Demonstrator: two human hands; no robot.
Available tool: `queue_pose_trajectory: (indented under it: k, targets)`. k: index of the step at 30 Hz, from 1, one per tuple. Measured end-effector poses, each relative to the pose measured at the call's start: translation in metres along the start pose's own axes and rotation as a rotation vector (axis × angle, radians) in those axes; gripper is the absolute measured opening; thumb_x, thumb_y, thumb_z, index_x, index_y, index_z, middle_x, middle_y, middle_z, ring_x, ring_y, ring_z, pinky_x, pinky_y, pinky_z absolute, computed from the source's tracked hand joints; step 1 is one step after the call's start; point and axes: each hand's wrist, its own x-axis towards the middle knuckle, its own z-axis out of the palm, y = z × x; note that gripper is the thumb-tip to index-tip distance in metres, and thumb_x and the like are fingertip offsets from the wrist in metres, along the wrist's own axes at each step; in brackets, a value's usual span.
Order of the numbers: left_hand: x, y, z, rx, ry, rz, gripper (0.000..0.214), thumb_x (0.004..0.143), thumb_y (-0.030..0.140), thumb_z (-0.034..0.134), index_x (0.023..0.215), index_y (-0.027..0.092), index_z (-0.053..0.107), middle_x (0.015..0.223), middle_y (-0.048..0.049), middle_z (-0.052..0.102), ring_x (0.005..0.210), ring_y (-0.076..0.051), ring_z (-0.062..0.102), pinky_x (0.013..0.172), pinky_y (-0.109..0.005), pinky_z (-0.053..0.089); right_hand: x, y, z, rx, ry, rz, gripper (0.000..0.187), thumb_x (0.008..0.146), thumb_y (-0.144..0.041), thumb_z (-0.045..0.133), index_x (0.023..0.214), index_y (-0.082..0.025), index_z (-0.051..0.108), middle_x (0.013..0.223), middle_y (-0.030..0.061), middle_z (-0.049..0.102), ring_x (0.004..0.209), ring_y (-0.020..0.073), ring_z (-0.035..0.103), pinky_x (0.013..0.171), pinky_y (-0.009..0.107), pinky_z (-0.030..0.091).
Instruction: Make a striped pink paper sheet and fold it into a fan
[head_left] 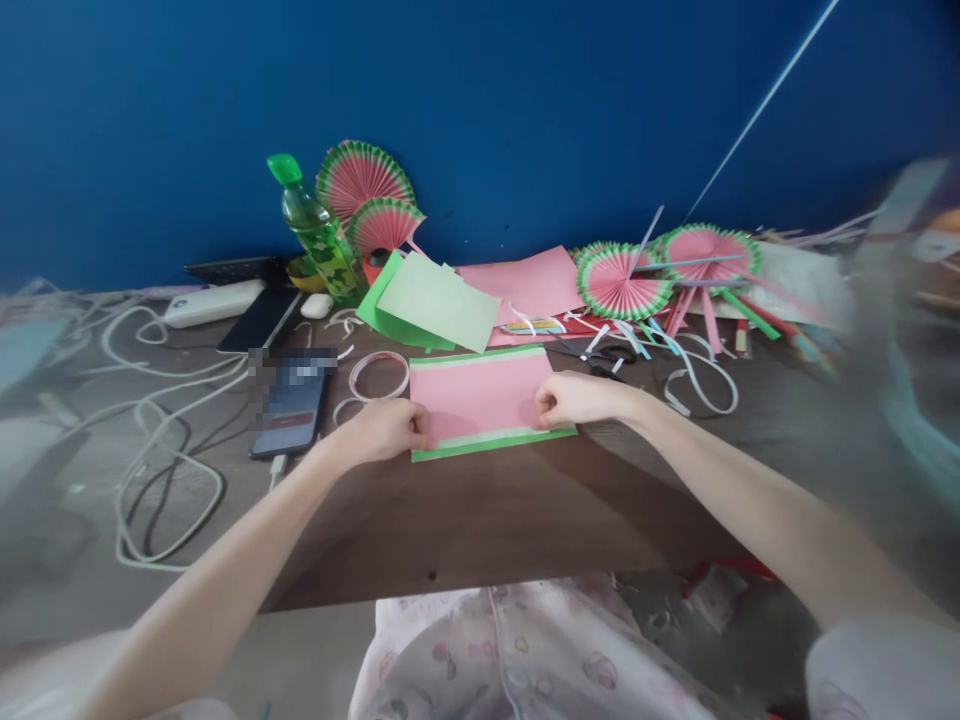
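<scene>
A pink paper sheet (480, 395) with white and green bands along its long edges lies flat on the brown table, close to its front. My left hand (390, 430) is closed at the sheet's left end, the fingertips on its lower left corner. At the right end my right hand (581, 400) is curled, thumb and fingers pinched on the paper. Just left of the sheet is a roll of tape (379, 354), with another ring partly hidden behind my left hand. Black scissors (611, 355) rest beyond my right hand.
Watermelon-patterned paper fans (624, 290), a green-capped bottle (319, 240) and light green paper (439, 300) stand or lie along the blue wall. Paper strips are scattered at the right. On the left are a phone (292, 405), a white power bank (214, 303) and looped cables (217, 485).
</scene>
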Motion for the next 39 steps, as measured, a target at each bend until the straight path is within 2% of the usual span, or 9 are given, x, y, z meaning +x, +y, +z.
queue_pose_trajectory:
  k: [6, 12, 19, 25, 30, 39]
  targets:
    - [-0.002, -0.007, 0.008, 0.113, 0.123, -0.072, 0.030, 0.067, 0.047, 0.056, 0.061, 0.019, 0.047, 0.065, -0.0016, 0.056, 0.072, -0.020, 0.053, 0.065, -0.028, 0.031, 0.000, -0.001, 0.000, -0.002, -0.004, 0.012, 0.020, 0.063, -0.036, 0.058, 0.058, -0.017, 0.060, 0.054, -0.0001, 0.056, 0.055, 0.0126, 0.050, 0.051, 0.023, 0.032]
    - [-0.007, -0.009, 0.016, 0.098, 0.193, -0.091, 0.030, 0.070, 0.048, 0.054, 0.066, 0.019, 0.048, 0.068, -0.0016, 0.056, 0.080, -0.022, 0.051, 0.067, -0.029, 0.029, 0.000, -0.003, -0.001, -0.023, -0.011, 0.019, 0.019, 0.064, -0.035, 0.059, 0.059, -0.017, 0.061, 0.055, 0.0010, 0.058, 0.056, 0.0132, 0.052, 0.052, 0.024, 0.033]
    - [-0.011, -0.007, 0.019, 0.069, 0.214, -0.086, 0.027, 0.072, 0.044, 0.054, 0.064, 0.018, 0.049, 0.070, -0.0025, 0.056, 0.081, -0.022, 0.049, 0.064, -0.029, 0.028, -0.003, -0.007, -0.003, -0.053, 0.000, 0.020, 0.021, 0.065, -0.035, 0.059, 0.054, -0.017, 0.057, 0.051, 0.0011, 0.056, 0.053, 0.0126, 0.051, 0.052, 0.023, 0.034]
    - [-0.013, -0.005, 0.021, 0.080, 0.243, -0.087, 0.025, 0.073, 0.042, 0.054, 0.066, 0.019, 0.050, 0.071, -0.0031, 0.057, 0.084, -0.023, 0.049, 0.066, -0.030, 0.029, -0.005, -0.011, -0.004, -0.112, 0.005, 0.082, 0.026, 0.066, -0.040, 0.060, 0.056, -0.017, 0.058, 0.052, 0.0023, 0.057, 0.053, 0.0134, 0.052, 0.050, 0.024, 0.032]
    - [-0.013, -0.008, 0.025, 0.102, 0.281, -0.096, 0.021, 0.072, 0.039, 0.054, 0.067, 0.019, 0.051, 0.073, -0.0024, 0.058, 0.086, -0.023, 0.050, 0.068, -0.031, 0.030, -0.003, -0.004, -0.003, -0.140, 0.016, 0.102, 0.033, 0.066, -0.047, 0.059, 0.055, -0.016, 0.060, 0.051, 0.0029, 0.057, 0.052, 0.0140, 0.052, 0.049, 0.024, 0.031]
    - [-0.014, -0.008, 0.026, 0.105, 0.292, -0.087, 0.020, 0.073, 0.038, 0.053, 0.066, 0.019, 0.050, 0.072, -0.0021, 0.057, 0.084, -0.022, 0.049, 0.068, -0.032, 0.030, 0.001, 0.009, 0.000, -0.127, 0.019, 0.068, 0.028, 0.065, -0.044, 0.062, 0.060, -0.016, 0.062, 0.052, 0.0012, 0.057, 0.053, 0.0135, 0.051, 0.050, 0.023, 0.032]
